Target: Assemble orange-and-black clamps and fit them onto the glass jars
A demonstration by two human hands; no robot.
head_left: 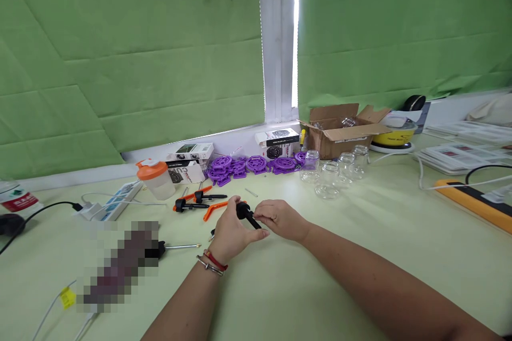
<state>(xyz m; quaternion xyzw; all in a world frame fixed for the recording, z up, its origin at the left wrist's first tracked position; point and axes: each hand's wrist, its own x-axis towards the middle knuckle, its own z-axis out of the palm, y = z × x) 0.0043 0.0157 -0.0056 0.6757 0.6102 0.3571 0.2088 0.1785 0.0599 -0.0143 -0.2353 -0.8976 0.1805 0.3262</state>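
My left hand and right hand meet above a pale green table, a black part caught between them, as I watch from afar through the head camera. The left fingers are closed on it: its rounded head sits against the forefinger side, and its narrow shaft slants down and to the right, toward the outstretched thumb, which lies just below the shaft's lower end. The right fingers are curled, their tips right beside the shaft on its far right side; I cannot tell whether they grip it or merely touch. A red band and a silver bangle circle the left wrist.

Just beyond the left hand lies an orange handle, with two more black pieces past it to the left and a thin pin farther back. A metal rod rests to the left, its dark end running into a blurred patch. Purple parts are heaped along the back, between an orange-lidded cup on the left and glass jars before an open carton on the right.
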